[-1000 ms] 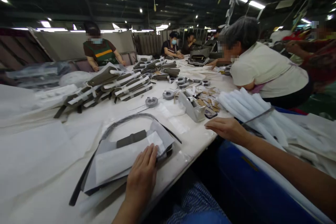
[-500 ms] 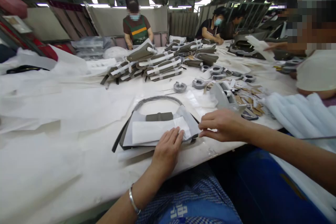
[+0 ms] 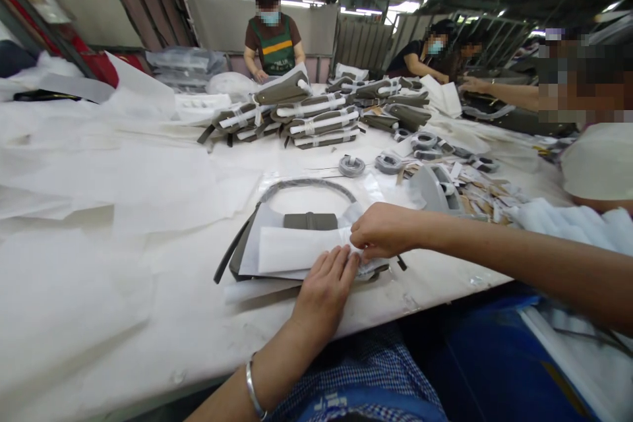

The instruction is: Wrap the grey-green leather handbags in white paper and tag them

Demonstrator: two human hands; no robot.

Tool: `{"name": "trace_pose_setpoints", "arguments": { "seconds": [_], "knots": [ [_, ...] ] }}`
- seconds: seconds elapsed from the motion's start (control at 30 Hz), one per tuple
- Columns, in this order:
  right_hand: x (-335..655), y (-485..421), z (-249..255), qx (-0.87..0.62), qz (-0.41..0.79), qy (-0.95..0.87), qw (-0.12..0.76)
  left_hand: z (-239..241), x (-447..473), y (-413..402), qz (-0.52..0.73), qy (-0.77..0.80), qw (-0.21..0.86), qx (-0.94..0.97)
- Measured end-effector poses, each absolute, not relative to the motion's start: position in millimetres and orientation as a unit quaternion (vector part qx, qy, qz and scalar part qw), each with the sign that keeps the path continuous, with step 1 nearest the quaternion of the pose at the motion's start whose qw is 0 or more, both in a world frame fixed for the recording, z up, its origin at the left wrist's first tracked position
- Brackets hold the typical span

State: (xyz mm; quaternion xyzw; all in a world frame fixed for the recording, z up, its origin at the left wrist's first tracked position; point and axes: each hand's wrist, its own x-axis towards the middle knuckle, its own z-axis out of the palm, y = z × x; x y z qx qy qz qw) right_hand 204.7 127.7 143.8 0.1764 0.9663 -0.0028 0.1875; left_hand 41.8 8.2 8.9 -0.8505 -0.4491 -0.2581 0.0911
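Note:
In front of me an olive-grey handbag (image 3: 237,260) lies flat on the table, its wrapped handle (image 3: 306,182) arched away from me. A translucent white wrapping sheet (image 3: 254,237) covers most of its front, with a folded white padding strip (image 3: 289,250) across it. A dark olive tab (image 3: 310,221) shows above the strip. My left hand (image 3: 324,287) rests with fingers stretched out on the strip's lower right part. At the strip's right end, my right hand (image 3: 378,231) is closed, pinching the wrapping sheet's edge; its fingertips are partly hidden. A dark strap end pokes out below it.
Wrapped handbags (image 3: 321,124) are piled at the back. Coiled wrapped handles (image 3: 352,166), a grey tape dispenser (image 3: 435,188) and brown paper scraps (image 3: 489,194) lie to the right. White sheets (image 3: 148,178) spread over the left. Several co-workers stand around the table.
My right hand has moved left from the bag's right edge onto the strip's end, bringing the sheet's edge inward. My left hand stays on the strip. At the right, a co-worker's arm has moved further across.

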Motion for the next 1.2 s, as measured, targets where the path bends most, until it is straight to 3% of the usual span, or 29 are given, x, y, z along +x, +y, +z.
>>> {"name": "trace_pose_setpoints", "arguments": {
  "seconds": [0.7,1.03,1.2],
  "knots": [
    [146,170,130,0.101,0.021,0.941,0.324,5,44,8,-0.295,-0.428,0.151,-0.841],
    [151,204,123,0.118,0.019,0.961,0.25,1,45,10,-0.297,-0.44,0.153,-0.834],
    [169,230,114,0.22,-0.099,0.955,0.172,-1,45,9,-0.282,-0.443,0.141,-0.84]
  ]
}}
